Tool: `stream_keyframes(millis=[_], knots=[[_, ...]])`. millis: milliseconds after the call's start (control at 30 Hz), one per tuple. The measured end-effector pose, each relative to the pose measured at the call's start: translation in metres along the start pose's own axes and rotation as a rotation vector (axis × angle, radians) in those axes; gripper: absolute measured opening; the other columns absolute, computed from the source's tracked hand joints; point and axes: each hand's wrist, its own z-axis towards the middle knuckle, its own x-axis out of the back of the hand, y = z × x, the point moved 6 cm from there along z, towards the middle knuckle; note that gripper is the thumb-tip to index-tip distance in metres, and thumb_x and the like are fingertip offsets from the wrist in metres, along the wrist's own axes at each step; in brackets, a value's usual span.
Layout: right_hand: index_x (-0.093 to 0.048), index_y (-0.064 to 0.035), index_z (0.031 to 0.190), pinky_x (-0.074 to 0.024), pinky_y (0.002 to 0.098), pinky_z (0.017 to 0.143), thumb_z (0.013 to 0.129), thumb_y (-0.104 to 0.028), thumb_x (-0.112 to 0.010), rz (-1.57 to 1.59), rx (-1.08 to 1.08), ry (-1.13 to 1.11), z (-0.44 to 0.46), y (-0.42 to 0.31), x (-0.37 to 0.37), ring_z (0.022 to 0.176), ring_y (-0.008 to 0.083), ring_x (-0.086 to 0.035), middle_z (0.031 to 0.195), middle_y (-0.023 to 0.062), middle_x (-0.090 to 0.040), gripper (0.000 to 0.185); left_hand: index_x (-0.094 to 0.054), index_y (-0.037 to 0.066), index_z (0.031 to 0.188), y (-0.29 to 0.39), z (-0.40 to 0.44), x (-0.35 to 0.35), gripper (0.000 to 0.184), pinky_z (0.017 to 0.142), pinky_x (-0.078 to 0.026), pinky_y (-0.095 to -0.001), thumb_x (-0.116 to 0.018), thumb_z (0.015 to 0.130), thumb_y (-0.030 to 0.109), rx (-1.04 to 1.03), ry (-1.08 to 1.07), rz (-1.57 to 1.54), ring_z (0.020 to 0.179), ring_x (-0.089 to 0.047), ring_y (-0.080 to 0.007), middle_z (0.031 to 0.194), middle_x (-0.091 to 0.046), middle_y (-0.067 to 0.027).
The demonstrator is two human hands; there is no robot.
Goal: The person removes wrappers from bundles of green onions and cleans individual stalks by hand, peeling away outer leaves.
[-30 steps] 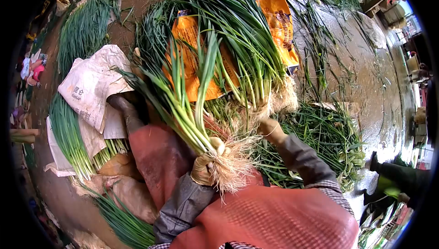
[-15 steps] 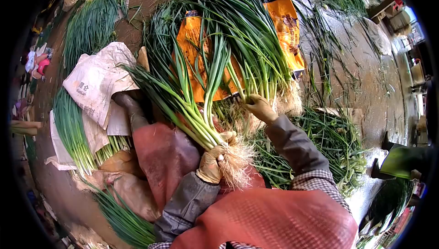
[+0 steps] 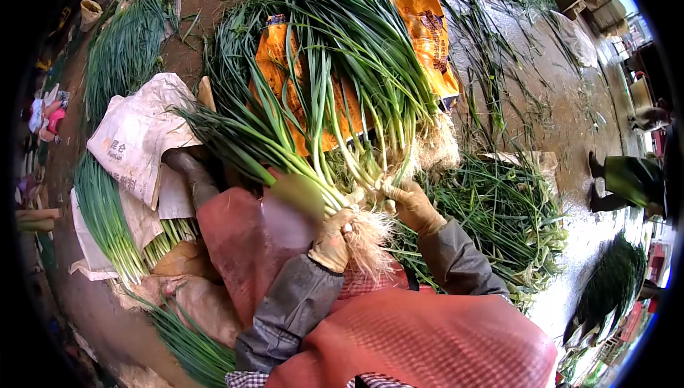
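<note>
My left hand (image 3: 331,243), in a tan glove, is closed around the lower stalks of a bunch of green onions (image 3: 303,163). Pale, stringy roots (image 3: 372,242) hang out beside its fingers, and the leaves fan up and left. My right hand (image 3: 415,208), also gloved, is closed at the white root end of a few more green onions (image 3: 367,171), close beside the bunch. Its fingertips are partly hidden among the stalks. Beyond both hands, a large heap of green onions (image 3: 356,39) lies over orange printed bags (image 3: 425,32).
Loose green leaves (image 3: 491,210) are piled to the right. A whitish sack (image 3: 142,135) lies at left, near bundled green onions (image 3: 107,213). A red apron (image 3: 420,331) covers my lap. Another person's dark boots (image 3: 597,185) stand on the wet floor at right.
My right hand has drawn back from the heap towards my left hand, bringing green onions with it. My left hand still grips its bunch. The view has shifted slightly.
</note>
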Motion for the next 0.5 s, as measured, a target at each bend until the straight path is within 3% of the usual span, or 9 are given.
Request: stream_keyframes(millis=[100,133,200,233,267,333,367,433,500], knots=[[-0.059,0.001,0.102,-0.0444,0.0216,0.062,0.089,-0.021,-0.06,-0.233,-0.113,-0.104,-0.03,0.005,0.005,0.069,0.01,-0.052,0.085,0.004,-0.059,0.026,-0.054,-0.006,0.121,0.008,0.003,-0.002,0.038,0.083,-0.05,-0.0267,-0.053,0.085,0.006,-0.024,0.001,-0.011,0.097,-0.059,-0.0158,0.112,-0.06,-0.0119],[-0.059,0.0001,0.101,-0.0438,0.0203,0.059,0.091,-0.018,-0.057,-0.219,-0.215,-0.045,-0.05,0.004,0.018,0.064,0.0101,-0.051,0.083,0.004,-0.058,0.021,-0.053,-0.006,0.121,0.015,-0.004,-0.008,0.038,0.085,-0.05,-0.0276,-0.053,0.084,0.004,-0.051,0.025,-0.021,0.1,-0.059,-0.0172,0.114,-0.059,-0.013],[-0.059,-0.0005,0.102,-0.0421,0.0205,0.052,0.092,-0.018,-0.054,-0.345,-0.321,-0.002,-0.089,0.02,0.073,0.064,0.008,-0.054,0.084,0.0045,-0.061,0.02,-0.053,-0.006,0.12,0.007,-0.008,0.001,0.039,0.094,-0.046,-0.0317,-0.054,0.082,0.001,0.075,0.011,-0.26,0.109,-0.056,-0.0218,0.118,-0.058,-0.0159],[-0.06,-0.003,0.106,-0.0452,0.0202,0.058,0.091,-0.017,-0.055,-0.527,-0.51,-0.086,-0.114,0.043,0.118,0.07,0.008,-0.057,0.086,0.0053,-0.064,0.021,-0.053,-0.007,0.12,0.007,-0.009,0.001,0.039,0.095,-0.046,-0.033,-0.054,0.081,0.001,0.079,0.017,-0.305,0.11,-0.056,-0.023,0.118,-0.058,-0.0165],[-0.061,-0.0048,0.109,-0.0498,0.0276,0.068,0.087,-0.017,-0.057,-1.1,-0.842,-0.173,-0.14,0.044,0.143,0.079,0.0151,-0.062,0.091,0.0097,-0.066,0.025,-0.053,-0.007,0.12,0.007,-0.011,-0.001,0.039,0.096,-0.046,-0.0342,-0.054,0.081,0.001,0.087,0.022,-0.348,0.11,-0.055,-0.0243,0.118,-0.058,-0.0171],[-0.063,-0.0123,0.115,-0.0469,0.0417,0.086,0.082,-0.021,-0.056,-1.902,-1.078,-0.654,-0.172,0.067,0.203,0.101,0.0293,-0.061,0.104,0.0147,-0.065,0.035,-0.053,-0.008,0.118,0.007,-0.014,-0.001,0.039,0.098,-0.045,-0.0369,-0.055,0.08,0.001,0.055,-0.014,-0.298,0.113,-0.054,-0.0265,0.12,-0.057,-0.019],[-0.063,-0.013,0.115,-0.0466,0.0401,0.087,0.082,-0.022,-0.057,-1.811,-1.125,-0.404,-0.149,0.048,0.18,0.1,0.0274,-0.061,0.104,0.0123,-0.065,0.035,-0.052,-0.009,0.117,0.01,-0.016,-0.002,0.04,0.101,-0.042,-0.0388,-0.056,0.079,0.001,0.047,-0.025,-0.248,0.114,-0.053,-0.0273,0.121,-0.055,-0.0211],[-0.06,-0.0118,0.103,-0.047,0.0359,0.075,0.085,-0.027,-0.058,-1.666,-0.425,0.009,-0.07,0.009,0.122,0.083,0.0228,-0.055,0.091,0.0089,-0.059,0.024,-0.053,-0.008,0.116,0.007,-0.017,0.0,0.037,0.103,-0.039,-0.0402,-0.057,0.08,0.001,0.054,-0.024,-0.289,0.119,-0.049,-0.0294,0.124,-0.053,-0.0214],[-0.057,-0.0106,0.091,-0.0473,0.0317,0.062,0.087,-0.031,-0.059,-1.555,0.084,0.085,0.004,0.004,0.067,0.066,0.0181,-0.049,0.077,0.0056,-0.053,0.021,-0.055,-0.007,0.114,0.006,-0.017,0.001,0.035,0.106,-0.037,-0.0417,-0.058,0.081,0.003,0.028,-0.023,-0.275,0.123,-0.045,-0.0321,0.127,-0.051,-0.0219]])
